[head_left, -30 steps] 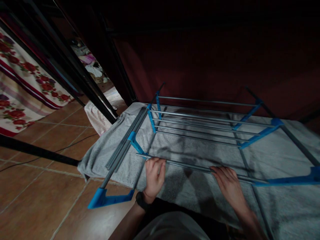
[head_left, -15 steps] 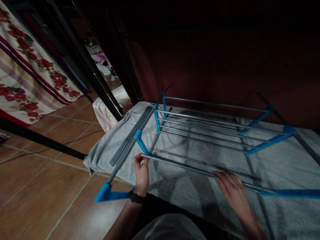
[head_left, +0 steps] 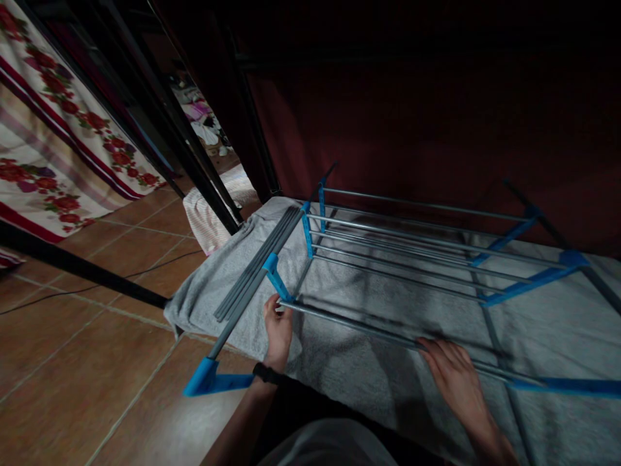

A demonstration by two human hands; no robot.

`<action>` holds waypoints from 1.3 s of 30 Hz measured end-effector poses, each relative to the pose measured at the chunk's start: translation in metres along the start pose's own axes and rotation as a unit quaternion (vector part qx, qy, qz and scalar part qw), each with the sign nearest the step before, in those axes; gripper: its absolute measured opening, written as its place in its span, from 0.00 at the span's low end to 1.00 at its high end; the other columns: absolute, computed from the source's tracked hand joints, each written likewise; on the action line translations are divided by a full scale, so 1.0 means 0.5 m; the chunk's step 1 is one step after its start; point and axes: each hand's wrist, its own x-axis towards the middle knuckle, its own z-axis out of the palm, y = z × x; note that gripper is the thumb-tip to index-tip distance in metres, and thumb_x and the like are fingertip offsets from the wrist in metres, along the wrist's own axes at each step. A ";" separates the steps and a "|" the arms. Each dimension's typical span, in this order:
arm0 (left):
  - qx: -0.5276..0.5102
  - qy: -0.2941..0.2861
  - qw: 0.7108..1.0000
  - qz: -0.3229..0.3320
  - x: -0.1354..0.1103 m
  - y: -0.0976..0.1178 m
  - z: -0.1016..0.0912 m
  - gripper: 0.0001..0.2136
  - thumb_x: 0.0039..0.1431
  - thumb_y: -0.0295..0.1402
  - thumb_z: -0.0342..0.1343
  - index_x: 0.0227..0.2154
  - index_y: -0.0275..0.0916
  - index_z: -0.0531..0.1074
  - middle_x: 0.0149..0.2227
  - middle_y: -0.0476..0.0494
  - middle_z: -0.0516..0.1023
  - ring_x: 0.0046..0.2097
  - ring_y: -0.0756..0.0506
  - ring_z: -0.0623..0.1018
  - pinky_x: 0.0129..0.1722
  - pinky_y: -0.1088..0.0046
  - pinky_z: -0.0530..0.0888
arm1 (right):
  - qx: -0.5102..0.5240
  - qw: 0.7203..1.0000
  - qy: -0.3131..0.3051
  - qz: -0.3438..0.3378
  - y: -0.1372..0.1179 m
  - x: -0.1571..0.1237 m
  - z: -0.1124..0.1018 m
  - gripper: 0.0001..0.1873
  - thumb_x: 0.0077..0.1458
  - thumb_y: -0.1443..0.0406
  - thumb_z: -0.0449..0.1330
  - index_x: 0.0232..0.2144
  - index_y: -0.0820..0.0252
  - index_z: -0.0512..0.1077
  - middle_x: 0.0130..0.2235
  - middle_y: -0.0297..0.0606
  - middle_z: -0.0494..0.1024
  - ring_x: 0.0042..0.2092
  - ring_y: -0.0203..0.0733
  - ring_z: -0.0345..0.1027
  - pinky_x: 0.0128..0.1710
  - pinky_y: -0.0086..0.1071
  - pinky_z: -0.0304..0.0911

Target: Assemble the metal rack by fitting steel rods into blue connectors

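Shifted along the steel bar [head_left: 349, 323], the left hand [head_left: 279, 330] now pinches its end; dimness hides whether that touches the blue bracket [head_left: 277, 278] beside it. Fingers of the right hand [head_left: 453, 375] stay curled over the bar, so both hands hold it. It spans near the front edge of the grey cloth [head_left: 194, 285], with cloth showing before the rear rods [head_left: 436, 240]; grey tubes [head_left: 256, 264] lie toward the left edge.

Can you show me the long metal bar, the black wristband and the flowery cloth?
Metal bar [head_left: 359, 326], head view: bare stretch near the middle.
Black wristband [head_left: 266, 373], head view: middle of the band.
Flowery cloth [head_left: 61, 145], head view: striped middle.
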 end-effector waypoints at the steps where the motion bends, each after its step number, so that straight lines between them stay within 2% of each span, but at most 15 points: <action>1: 0.008 0.000 1.000 0.010 0.005 0.001 0.002 0.17 0.49 0.31 0.63 0.44 0.42 0.75 0.47 0.42 0.75 0.47 0.43 0.75 0.45 0.66 0.73 | -0.003 1.000 0.000 0.000 0.001 0.000 0.001 0.16 0.69 0.58 0.51 0.52 0.55 0.72 0.44 0.39 0.79 0.45 0.47 0.72 0.49 0.41 0.60; 6: -0.039 -0.053 0.998 0.019 0.025 0.019 0.013 0.10 0.53 0.32 0.61 0.40 0.41 0.76 0.41 0.43 0.79 0.47 0.42 0.78 0.51 0.63 0.73 | -0.017 1.000 -0.012 -0.005 0.005 0.001 0.003 0.17 0.70 0.58 0.50 0.52 0.57 0.72 0.45 0.40 0.78 0.46 0.46 0.70 0.49 0.41 0.60; 9: -0.058 -0.063 0.996 0.030 0.030 0.022 0.019 0.09 0.54 0.31 0.60 0.38 0.40 0.76 0.40 0.42 0.80 0.47 0.42 0.78 0.53 0.63 0.73 | -0.027 0.999 -0.023 -0.006 0.007 0.001 0.002 0.17 0.70 0.58 0.49 0.53 0.57 0.71 0.44 0.40 0.78 0.45 0.46 0.69 0.49 0.41 0.60; 15: -0.063 -0.056 0.996 0.029 0.036 0.011 0.026 0.09 0.52 0.33 0.60 0.37 0.40 0.75 0.35 0.44 0.79 0.42 0.43 0.79 0.48 0.64 0.74 | -0.033 0.999 -0.037 -0.012 0.009 -0.001 0.000 0.17 0.70 0.60 0.49 0.54 0.57 0.70 0.45 0.40 0.77 0.45 0.45 0.69 0.48 0.40 0.59; 23: -0.052 -0.059 0.996 0.041 0.042 0.018 0.027 0.07 0.52 0.35 0.60 0.34 0.40 0.74 0.35 0.44 0.78 0.40 0.44 0.77 0.44 0.67 0.74 | -0.044 0.998 -0.039 -0.012 0.012 -0.003 0.003 0.17 0.70 0.59 0.48 0.53 0.57 0.71 0.44 0.40 0.77 0.44 0.45 0.69 0.48 0.40 0.59; 28: -0.022 -0.054 0.997 0.052 0.044 0.018 0.027 0.07 0.51 0.35 0.59 0.33 0.40 0.73 0.33 0.45 0.77 0.37 0.45 0.77 0.41 0.68 0.75 | -0.037 0.999 -0.026 -0.022 0.013 -0.001 0.008 0.17 0.70 0.60 0.49 0.54 0.58 0.70 0.48 0.41 0.77 0.48 0.46 0.69 0.53 0.41 0.57; 33: 0.013 -0.058 0.997 0.055 0.046 0.018 0.024 0.08 0.50 0.34 0.58 0.34 0.40 0.71 0.33 0.46 0.76 0.37 0.44 0.76 0.42 0.65 0.75 | -0.058 0.997 -0.047 0.003 -0.023 0.018 -0.006 0.17 0.70 0.64 0.47 0.56 0.58 0.68 0.49 0.41 0.77 0.50 0.46 0.68 0.56 0.44 0.55; 39: 0.054 -0.067 0.993 0.077 0.065 0.008 0.031 0.12 0.46 0.37 0.58 0.35 0.41 0.69 0.32 0.47 0.71 0.38 0.40 0.73 0.44 0.58 0.71 | -0.052 0.993 -0.099 0.044 -0.068 0.065 -0.027 0.19 0.66 0.70 0.50 0.56 0.57 0.69 0.47 0.40 0.76 0.48 0.44 0.67 0.54 0.41 0.59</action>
